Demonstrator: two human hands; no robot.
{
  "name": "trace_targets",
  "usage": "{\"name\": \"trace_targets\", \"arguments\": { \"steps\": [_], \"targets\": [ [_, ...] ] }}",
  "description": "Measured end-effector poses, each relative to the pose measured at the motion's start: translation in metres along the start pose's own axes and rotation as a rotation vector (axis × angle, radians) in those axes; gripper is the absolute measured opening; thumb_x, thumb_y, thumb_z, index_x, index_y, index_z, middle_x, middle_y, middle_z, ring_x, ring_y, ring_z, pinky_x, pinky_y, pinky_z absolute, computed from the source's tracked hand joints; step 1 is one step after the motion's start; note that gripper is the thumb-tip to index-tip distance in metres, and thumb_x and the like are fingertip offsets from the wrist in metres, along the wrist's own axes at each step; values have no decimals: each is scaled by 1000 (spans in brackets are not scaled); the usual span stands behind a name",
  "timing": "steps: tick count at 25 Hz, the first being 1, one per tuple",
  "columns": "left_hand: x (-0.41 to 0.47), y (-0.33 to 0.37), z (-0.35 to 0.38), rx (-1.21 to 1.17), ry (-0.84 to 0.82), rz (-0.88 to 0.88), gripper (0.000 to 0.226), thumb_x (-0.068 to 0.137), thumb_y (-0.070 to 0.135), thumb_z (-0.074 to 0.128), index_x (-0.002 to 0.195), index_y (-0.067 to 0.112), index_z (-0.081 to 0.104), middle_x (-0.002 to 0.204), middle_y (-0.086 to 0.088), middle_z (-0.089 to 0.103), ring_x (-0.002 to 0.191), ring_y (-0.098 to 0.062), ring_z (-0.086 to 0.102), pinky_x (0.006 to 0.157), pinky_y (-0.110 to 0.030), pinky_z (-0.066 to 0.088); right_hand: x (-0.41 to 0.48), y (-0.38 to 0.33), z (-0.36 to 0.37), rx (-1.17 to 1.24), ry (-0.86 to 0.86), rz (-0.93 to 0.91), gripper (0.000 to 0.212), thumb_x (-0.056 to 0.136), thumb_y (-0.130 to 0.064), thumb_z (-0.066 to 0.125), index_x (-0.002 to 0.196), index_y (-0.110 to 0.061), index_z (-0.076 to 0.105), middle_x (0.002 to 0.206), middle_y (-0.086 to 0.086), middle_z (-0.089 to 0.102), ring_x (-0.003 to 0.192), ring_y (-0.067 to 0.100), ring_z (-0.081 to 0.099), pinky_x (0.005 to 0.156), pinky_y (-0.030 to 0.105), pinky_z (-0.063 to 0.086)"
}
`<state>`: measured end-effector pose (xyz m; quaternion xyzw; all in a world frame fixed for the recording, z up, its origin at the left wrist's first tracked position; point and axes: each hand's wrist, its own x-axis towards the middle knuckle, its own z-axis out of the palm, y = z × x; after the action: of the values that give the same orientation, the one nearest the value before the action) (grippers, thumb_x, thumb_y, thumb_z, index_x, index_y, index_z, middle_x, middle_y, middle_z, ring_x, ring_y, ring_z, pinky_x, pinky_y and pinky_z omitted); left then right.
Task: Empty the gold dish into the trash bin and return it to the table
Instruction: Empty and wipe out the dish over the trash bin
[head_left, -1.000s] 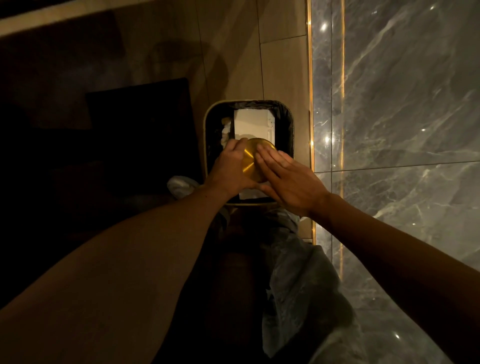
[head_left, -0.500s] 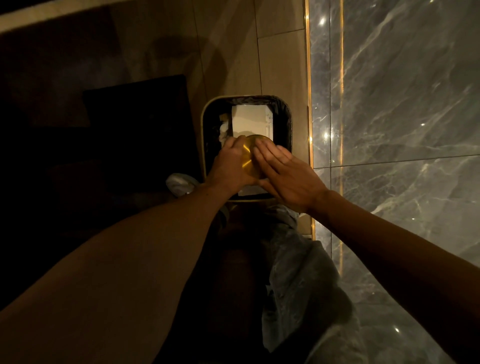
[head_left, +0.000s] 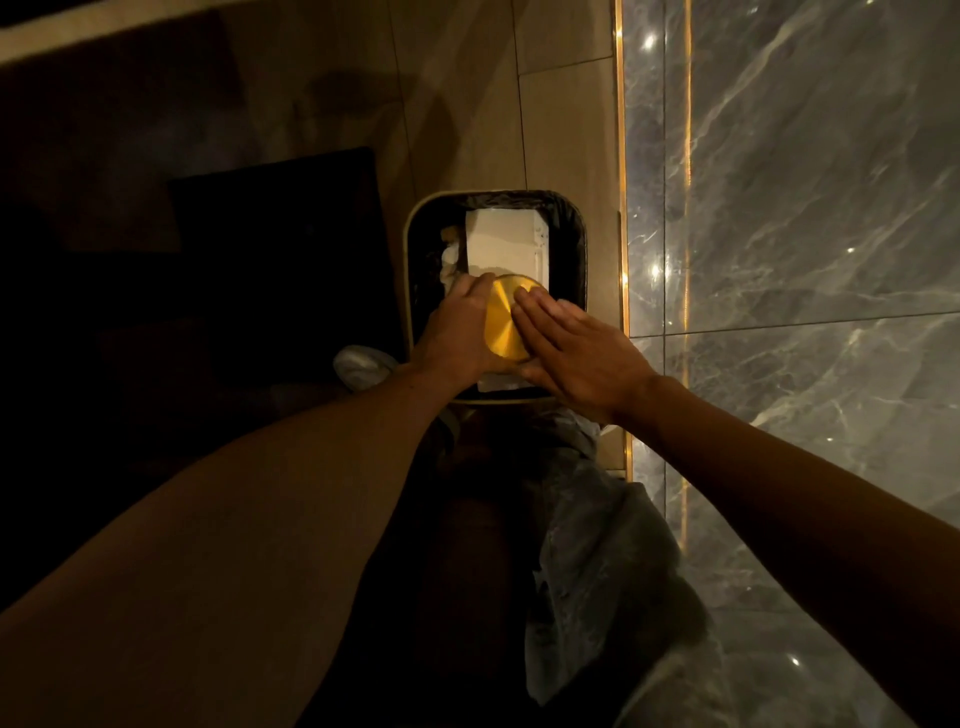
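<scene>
The round gold dish (head_left: 503, 321) hangs upside down over the trash bin (head_left: 416, 235), its brushed underside facing me. My left hand (head_left: 457, 332) grips the dish at its left edge. My right hand (head_left: 576, 353) lies flat with straight fingers against the dish's right side. The bin has a pale rim and a black liner, and holds a white box (head_left: 506, 241) and crumpled paper. The dish's inside is hidden.
A grey marble wall (head_left: 805, 218) with gold trim (head_left: 621, 156) runs close along the bin's right side. A dark low piece of furniture (head_left: 280, 249) stands left of the bin. My legs and a shoe (head_left: 361, 366) are below the bin, on a tan tiled floor (head_left: 467, 104).
Both hands stay on the upturned dish over the bin. More of the dish's gold underside shows between the hands than half a second ago. The view has shifted slightly.
</scene>
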<state>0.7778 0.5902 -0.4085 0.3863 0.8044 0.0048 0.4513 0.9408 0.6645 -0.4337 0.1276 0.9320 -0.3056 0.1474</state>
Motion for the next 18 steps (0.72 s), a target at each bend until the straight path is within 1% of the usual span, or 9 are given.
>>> {"name": "trace_targets", "arguments": {
  "steps": [1, 3, 6, 9, 12, 13, 15, 16, 18],
  "targets": [
    [0, -1, 0, 0, -1, -3, 116, 50, 42, 92, 146, 9, 35, 146, -11, 39, 132, -30, 43, 107, -42, 40, 0, -1, 0, 6, -6, -6, 74, 100, -52, 5, 150, 0, 21, 158, 21, 22, 147, 32, 19, 119, 46, 23],
    [1, -2, 0, -28, 16, -4, 115, 50, 43, 91, 145, 9, 36, 145, -10, 41, 131, -29, 44, 107, -42, 41, 0, -1, 0, 25, -7, 5, 71, 101, -51, 9, 151, -1, 19, 158, 21, 20, 147, 30, 15, 120, 43, 19],
    [-1, -1, -1, 0, -13, -15, 116, 51, 44, 91, 146, 10, 34, 147, -10, 38, 132, -29, 42, 108, -42, 40, 0, -2, -4, 18, -15, 5, 76, 100, -54, 3, 151, -1, 20, 158, 21, 21, 147, 32, 18, 119, 47, 24],
    [0, 0, -2, -43, 16, 9, 110, 53, 38, 91, 144, 10, 37, 143, -10, 41, 129, -30, 45, 105, -40, 42, -2, -2, -3, 34, 5, 23, 69, 102, -50, 15, 151, -2, 16, 159, 20, 17, 148, 30, 13, 121, 42, 16],
    [-2, -4, -3, 7, -26, -9, 112, 54, 35, 92, 146, 11, 33, 148, -10, 36, 134, -30, 41, 107, -38, 39, -2, -1, 3, 78, -105, -22, 75, 97, -57, 3, 152, -7, 7, 161, 16, 9, 149, 27, 4, 121, 46, 18],
    [-2, -6, -2, 3, -22, -25, 114, 53, 37, 92, 147, 11, 32, 150, -10, 35, 135, -29, 39, 108, -38, 37, -1, -1, 4, 103, -112, -11, 74, 97, -57, 4, 153, -8, 6, 162, 16, 7, 149, 26, 3, 121, 45, 17],
    [-4, -9, 0, -31, 1, -38, 115, 52, 36, 92, 147, 11, 32, 148, -9, 37, 134, -27, 41, 109, -37, 37, 1, -2, 3, 206, -41, 66, 70, 100, -52, 16, 153, -8, 8, 162, 16, 8, 149, 29, 10, 120, 43, 20],
    [-4, -9, 1, -39, 7, -42, 116, 51, 35, 93, 147, 11, 32, 147, -8, 37, 133, -27, 41, 109, -37, 37, 3, -3, 1, 304, 1, 123, 68, 101, -49, 24, 153, -9, 9, 162, 16, 9, 148, 30, 15, 118, 42, 24],
    [-2, -9, 0, -55, 30, -60, 118, 50, 34, 93, 148, 11, 31, 147, -10, 38, 134, -28, 40, 110, -39, 37, 4, -3, 2, 556, 30, 220, 67, 100, -44, 35, 154, -13, 11, 162, 13, 11, 145, 30, 24, 116, 42, 29]
  ]
}}
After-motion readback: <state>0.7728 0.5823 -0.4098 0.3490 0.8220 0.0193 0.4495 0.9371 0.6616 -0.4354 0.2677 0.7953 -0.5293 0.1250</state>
